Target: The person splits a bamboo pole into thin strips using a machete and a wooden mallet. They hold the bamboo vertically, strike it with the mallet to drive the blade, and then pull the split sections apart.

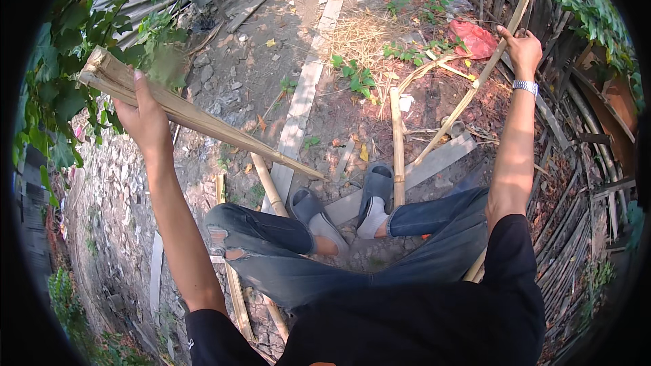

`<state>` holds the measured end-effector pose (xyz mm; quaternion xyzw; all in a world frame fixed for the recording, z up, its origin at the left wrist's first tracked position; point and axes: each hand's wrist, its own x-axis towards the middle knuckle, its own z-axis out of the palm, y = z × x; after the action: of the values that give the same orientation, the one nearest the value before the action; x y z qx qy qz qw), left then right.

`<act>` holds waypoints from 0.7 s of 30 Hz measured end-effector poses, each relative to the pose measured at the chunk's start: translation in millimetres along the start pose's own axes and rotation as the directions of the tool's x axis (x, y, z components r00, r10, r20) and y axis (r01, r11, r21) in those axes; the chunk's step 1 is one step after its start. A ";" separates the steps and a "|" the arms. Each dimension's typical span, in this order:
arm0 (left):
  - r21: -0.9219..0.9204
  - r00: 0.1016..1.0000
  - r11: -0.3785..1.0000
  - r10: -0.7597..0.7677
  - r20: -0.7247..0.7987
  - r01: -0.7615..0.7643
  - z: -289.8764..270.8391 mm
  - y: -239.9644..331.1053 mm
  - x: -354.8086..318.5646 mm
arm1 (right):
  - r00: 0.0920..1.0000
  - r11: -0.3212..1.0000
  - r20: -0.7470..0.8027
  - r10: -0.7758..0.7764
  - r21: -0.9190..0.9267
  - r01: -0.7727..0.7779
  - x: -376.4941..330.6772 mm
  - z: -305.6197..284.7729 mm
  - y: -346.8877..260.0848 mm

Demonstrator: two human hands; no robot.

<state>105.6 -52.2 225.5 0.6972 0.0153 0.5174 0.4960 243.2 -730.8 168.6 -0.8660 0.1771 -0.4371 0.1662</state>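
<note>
Head view, looking straight down: person stands w/ both arms spread wide, each hand on a diff piece of split bamboo.

Left hand (146, 118), upper left of frame, is clenched around a thick bundle of split bamboo slats (196, 118). Bundle runs from its ragged end at upper left down to a taper near frame centre, above the knees. Grip sits close to the thick end, prob. so the heavy part is carried by the hand while the thin tips trail free. Tips look off the ground, but can't tell for sure.

Right hand (521, 47), upper right, fingers curled round a long thin bamboo strip (468, 98). Strip bows in a curve from top edge of frame, through the hand, down to lower centre near the feet. The bend suggests it's being held under tension or pulled away from the pile, arm fully stretched to keep it clear of the body. Silver wristwatch (525, 86) on that wrist.

Outward: grey slippers (339, 207) and torn blue jeans (271, 237) at centre, feet planted on bare dirt among loose bamboo poles (397, 142) and a couple of pale planks (304, 98) lying flat. Red plastic bag (475, 39) on the ground just left of the right hand. Woven bamboo fence (583, 190) along right side, leafy branches (74, 47) crowding upper left behind the bundle, stone rubble (108, 190) at left.
</note>
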 end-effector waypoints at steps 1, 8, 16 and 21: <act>-0.004 1.000 1.000 0.012 0.000 -0.012 3.4 2.4 -1.9 | 0.989 0.999 0.141 0.034 -0.028 -0.031 3.9 -3.6 -10.6; -0.002 0.993 0.994 0.107 0.045 -0.107 26.4 24.6 -6.2 | 0.816 0.612 0.562 -0.138 0.696 -0.376 -187.0 -34.3 -153.3; 0.020 0.948 0.989 0.137 0.288 -0.149 38.9 50.8 -0.8 | 0.468 0.358 0.788 -0.400 0.604 -0.712 -338.6 -75.0 -252.9; -0.097 0.923 0.994 0.088 0.374 -0.055 29.7 52.5 -9.1 | 0.700 0.368 0.623 -0.348 0.778 -0.510 -314.2 -79.8 -293.0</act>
<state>97.4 -103.7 257.0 0.7623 -0.1280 0.3913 0.4994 50.9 -341.0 123.8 -0.6993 -0.1306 -0.0786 0.6984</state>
